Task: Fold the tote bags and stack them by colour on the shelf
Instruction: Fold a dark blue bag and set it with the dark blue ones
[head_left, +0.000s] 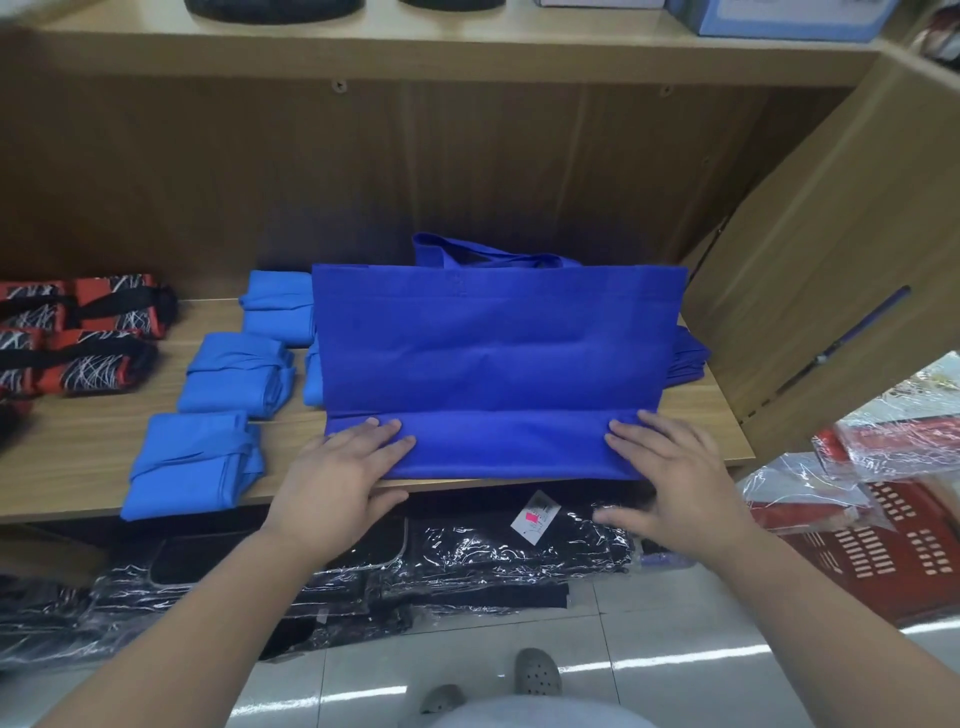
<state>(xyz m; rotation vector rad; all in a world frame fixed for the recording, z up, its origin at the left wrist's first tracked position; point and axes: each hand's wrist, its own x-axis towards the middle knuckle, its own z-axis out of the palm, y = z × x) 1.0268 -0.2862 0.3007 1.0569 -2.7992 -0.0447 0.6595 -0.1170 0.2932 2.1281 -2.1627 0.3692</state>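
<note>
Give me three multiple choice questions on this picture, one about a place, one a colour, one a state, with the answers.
1. Where on the shelf do the red patterned bags lie? A far left; B far right; C dead centre.
2. What colour is the tote bag spread out flat? A green; B dark blue; C red.
3. How do the left hand and right hand lie on it? A flat, fingers straight; B as fists; C gripping its handles.
Answers: 1 A, they sit at the left end, past the light blue folded bags. 2 B, its fabric is deep blue. 3 A, both press flat on its folded lower strip.
</note>
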